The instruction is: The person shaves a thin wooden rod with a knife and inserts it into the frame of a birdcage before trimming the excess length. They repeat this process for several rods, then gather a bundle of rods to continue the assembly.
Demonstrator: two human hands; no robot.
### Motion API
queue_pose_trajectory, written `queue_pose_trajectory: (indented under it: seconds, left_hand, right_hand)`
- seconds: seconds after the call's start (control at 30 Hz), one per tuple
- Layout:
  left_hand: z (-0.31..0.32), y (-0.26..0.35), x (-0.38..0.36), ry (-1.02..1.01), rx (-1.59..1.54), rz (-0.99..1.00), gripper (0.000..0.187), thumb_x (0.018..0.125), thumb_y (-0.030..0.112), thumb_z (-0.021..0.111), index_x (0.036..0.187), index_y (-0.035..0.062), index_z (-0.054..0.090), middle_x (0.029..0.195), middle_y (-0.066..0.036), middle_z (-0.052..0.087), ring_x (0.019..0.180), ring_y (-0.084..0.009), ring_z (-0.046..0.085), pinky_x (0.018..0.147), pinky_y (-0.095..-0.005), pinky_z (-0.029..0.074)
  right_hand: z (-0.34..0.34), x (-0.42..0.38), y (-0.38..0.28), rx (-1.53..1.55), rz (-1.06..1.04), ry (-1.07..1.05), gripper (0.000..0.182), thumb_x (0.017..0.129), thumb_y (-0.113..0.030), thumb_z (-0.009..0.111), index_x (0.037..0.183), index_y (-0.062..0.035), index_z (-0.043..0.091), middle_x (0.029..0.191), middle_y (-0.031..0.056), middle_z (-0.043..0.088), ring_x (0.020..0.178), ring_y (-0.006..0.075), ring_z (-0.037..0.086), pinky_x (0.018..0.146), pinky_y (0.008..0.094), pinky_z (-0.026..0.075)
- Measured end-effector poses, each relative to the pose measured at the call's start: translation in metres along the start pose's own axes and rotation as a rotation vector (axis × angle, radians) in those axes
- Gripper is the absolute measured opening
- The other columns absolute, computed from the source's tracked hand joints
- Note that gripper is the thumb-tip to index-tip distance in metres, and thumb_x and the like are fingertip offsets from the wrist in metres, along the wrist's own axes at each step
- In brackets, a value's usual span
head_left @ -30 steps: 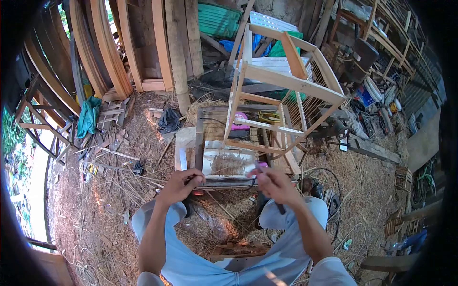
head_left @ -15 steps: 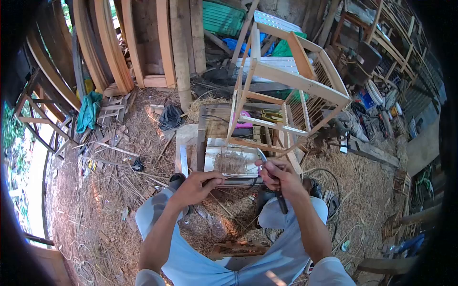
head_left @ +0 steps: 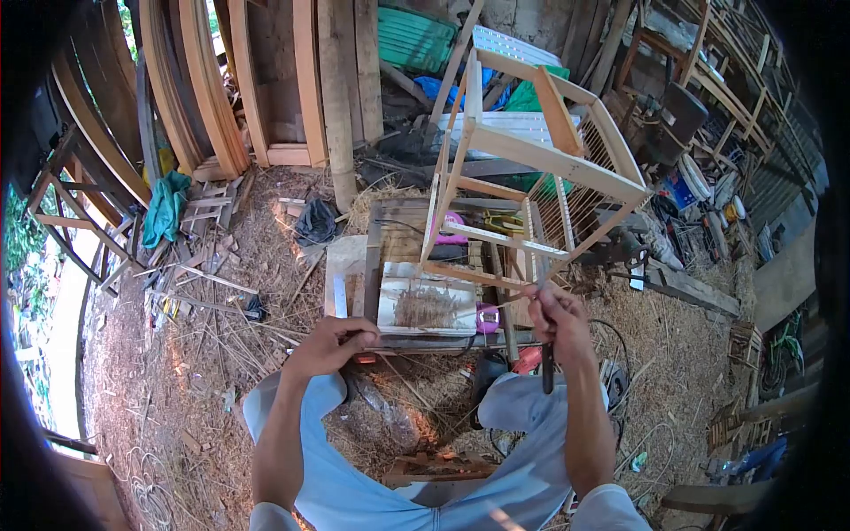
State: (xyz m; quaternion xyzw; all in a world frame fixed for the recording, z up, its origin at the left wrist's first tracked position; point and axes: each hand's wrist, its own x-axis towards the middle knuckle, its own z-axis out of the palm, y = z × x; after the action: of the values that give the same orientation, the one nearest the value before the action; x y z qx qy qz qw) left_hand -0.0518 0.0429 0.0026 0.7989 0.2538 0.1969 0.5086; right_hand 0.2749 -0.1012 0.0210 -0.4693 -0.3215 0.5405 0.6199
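My right hand (head_left: 560, 323) is closed around a knife (head_left: 547, 367), its dark handle pointing down below the fist and its blade up between thumb and fingers. At the near left corner of a low wooden bench (head_left: 425, 342), my left hand (head_left: 335, 347) has thumb and fingers pinched together; whatever lies between them is too thin to make out. Between the hands a worn white panel (head_left: 434, 305) with a scraped brown middle lies on the bench. A pink tape measure (head_left: 487, 319) sits at its right edge.
Beyond the bench stands a pale wooden frame with slats (head_left: 558, 159). Curved timbers (head_left: 208, 97) lean at the back left, near a green cloth (head_left: 165, 208). Shavings and thin strips litter the ground. A dark cable (head_left: 620, 341) curves by my right knee.
My hands have moved apart, the left one to the left and the right one to the right and up with the knife. The pink tape measure now shows fully.
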Motion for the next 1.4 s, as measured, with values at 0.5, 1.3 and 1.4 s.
queue_pose_trajectory:
  seconds: [0.5, 1.3, 1.4]
  left_hand:
    - [0.028, 0.012, 0.008, -0.039, 0.044, 0.0, 0.014, 0.088, 0.01, 0.055, 0.096, 0.0003, 0.061, 0.08, -0.011, 0.065, 0.072, -0.0204, 0.063, 0.064, -0.0306, 0.046]
    - [0.069, 0.013, 0.021, -0.055, 0.104, 0.03, 0.013, 0.091, 0.012, 0.05, 0.101, 0.0038, 0.053, 0.084, -0.015, 0.061, 0.078, -0.032, 0.061, 0.068, -0.0353, 0.046]
    - [0.067, 0.014, 0.021, 0.026, 0.202, 0.125, 0.013, 0.089, 0.01, 0.052, 0.101, 0.0052, 0.054, 0.087, -0.015, 0.062, 0.079, -0.0339, 0.061, 0.066, -0.0383, 0.047]
  right_hand:
    - [0.023, 0.003, 0.003, -0.144, 0.125, -0.069, 0.032, 0.094, -0.026, 0.05, 0.104, 0.0017, 0.06, 0.067, 0.0001, 0.056, 0.046, 0.004, 0.035, 0.04, 0.0194, 0.025]
    - [0.064, 0.006, 0.047, -0.169, 0.11, -0.302, 0.025, 0.097, -0.016, 0.043, 0.109, 0.002, 0.056, 0.065, 0.0016, 0.053, 0.048, 0.0035, 0.036, 0.042, 0.0182, 0.028]
    - [0.058, 0.004, 0.038, -0.238, 0.094, -0.291, 0.026, 0.097, -0.017, 0.042, 0.105, 0.0026, 0.057, 0.064, 0.0011, 0.053, 0.047, 0.0032, 0.036, 0.042, 0.0181, 0.027]
